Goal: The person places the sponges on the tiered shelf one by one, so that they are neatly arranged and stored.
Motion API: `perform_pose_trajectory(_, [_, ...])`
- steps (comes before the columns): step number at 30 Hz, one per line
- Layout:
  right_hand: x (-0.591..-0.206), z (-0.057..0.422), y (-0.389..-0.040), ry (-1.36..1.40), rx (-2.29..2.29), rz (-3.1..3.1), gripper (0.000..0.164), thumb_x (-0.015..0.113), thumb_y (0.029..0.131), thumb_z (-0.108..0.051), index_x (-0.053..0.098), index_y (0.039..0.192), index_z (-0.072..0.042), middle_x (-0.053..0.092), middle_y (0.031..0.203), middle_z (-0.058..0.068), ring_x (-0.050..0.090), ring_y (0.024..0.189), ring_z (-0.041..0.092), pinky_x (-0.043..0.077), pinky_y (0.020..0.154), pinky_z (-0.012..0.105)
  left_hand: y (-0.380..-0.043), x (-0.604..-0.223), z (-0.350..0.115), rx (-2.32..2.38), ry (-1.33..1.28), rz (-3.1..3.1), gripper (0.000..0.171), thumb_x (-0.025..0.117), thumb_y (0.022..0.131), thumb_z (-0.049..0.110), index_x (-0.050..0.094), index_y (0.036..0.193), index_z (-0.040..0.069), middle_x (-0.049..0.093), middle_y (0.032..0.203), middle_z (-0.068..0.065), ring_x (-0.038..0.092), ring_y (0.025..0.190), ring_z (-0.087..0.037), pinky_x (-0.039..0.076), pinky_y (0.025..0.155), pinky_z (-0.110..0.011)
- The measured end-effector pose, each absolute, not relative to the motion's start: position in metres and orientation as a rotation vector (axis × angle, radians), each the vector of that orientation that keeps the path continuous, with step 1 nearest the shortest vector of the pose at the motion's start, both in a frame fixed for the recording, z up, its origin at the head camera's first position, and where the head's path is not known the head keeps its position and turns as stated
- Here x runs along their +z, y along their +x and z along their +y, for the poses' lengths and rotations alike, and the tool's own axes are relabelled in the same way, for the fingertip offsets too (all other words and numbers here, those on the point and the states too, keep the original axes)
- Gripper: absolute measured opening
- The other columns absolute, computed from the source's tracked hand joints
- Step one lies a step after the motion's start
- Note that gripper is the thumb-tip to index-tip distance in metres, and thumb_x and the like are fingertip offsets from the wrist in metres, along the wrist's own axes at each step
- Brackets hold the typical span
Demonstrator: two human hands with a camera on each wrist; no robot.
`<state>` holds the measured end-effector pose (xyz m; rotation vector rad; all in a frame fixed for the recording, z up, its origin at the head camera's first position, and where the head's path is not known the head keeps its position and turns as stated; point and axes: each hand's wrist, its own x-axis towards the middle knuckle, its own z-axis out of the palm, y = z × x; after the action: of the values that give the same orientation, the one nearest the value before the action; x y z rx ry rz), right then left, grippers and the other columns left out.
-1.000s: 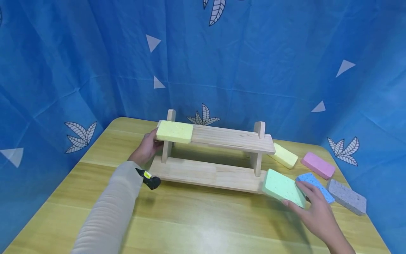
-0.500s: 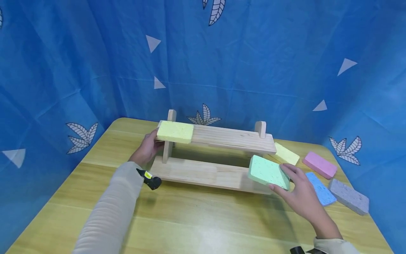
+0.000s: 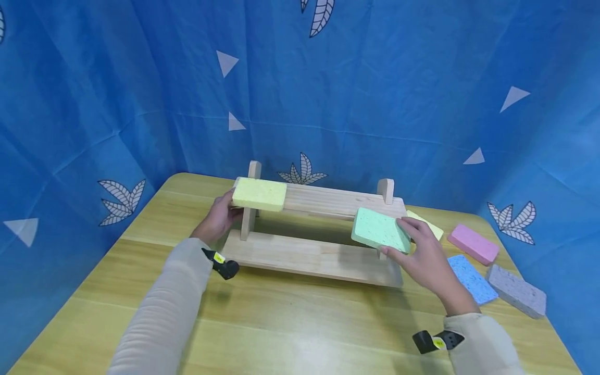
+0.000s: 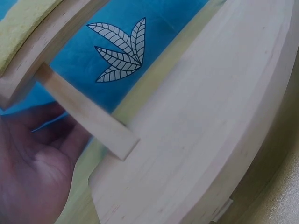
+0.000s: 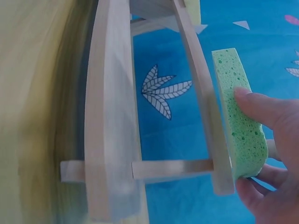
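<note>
A two-tier wooden shelf (image 3: 300, 254) stands on the table. My left hand (image 3: 217, 219) holds its left end by the upper board, with fingers behind the upright (image 4: 88, 109) in the left wrist view; the thumb is hard to make out. Flat on the left of the upper board lies a yellow sponge (image 3: 259, 195). Between thumb and fingers, my right hand (image 3: 424, 256) grips a light green sponge (image 3: 378, 229), tilted in front of the upper board's right part. In the right wrist view the green sponge (image 5: 237, 121) appears just above that board.
Right of the shelf lie a partly hidden pale yellow sponge (image 3: 428, 227), a pink sponge (image 3: 473, 244), a blue sponge (image 3: 472, 279) and a grey sponge (image 3: 516, 290). A blue patterned curtain (image 3: 328, 94) surrounds the wooden table (image 3: 281, 333).
My right hand has carried the green sponge leftward and up, from beside the blue sponge to the upper board's right part. My left hand stays at the shelf's left end.
</note>
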<state>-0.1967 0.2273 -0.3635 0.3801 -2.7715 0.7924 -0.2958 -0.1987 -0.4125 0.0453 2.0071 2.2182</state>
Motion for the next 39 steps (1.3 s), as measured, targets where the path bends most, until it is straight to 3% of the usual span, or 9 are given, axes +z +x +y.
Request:
perform_pose_trajectory(21, [-0.351, 0.193, -0.241, 0.49, 0.817, -2.831, 0.075, 0.074, 0.081, -0.033, 0.042, 0.138, 0.005, 0.036, 0.14, 0.025, 0.04, 0.122, 0.04, 0.041, 0.089, 0.051, -0.296, -0.411, -0.198, 2.196, 0.011, 2.028, 0.054, 0.022, 0.104, 0.04, 0.034, 0.145, 0.007, 0.037, 0.143, -0.016, 0.037, 0.132, -0.03, 0.031, 0.11, -0.043])
perform_pose_trajectory(39, [-0.349, 0.163, -0.259, 0.473, 0.917, -2.903, 0.077, 0.071, 0.083, -0.039, 0.04, 0.142, -0.002, 0.032, 0.146, 0.019, 0.035, 0.131, 0.037, 0.036, 0.103, 0.053, -0.293, -0.411, -0.196, 2.23, 0.034, 2.012, 0.051, 0.021, 0.104, 0.034, 0.033, 0.146, 0.006, 0.036, 0.14, -0.017, 0.037, 0.13, -0.031, 0.03, 0.111, -0.044])
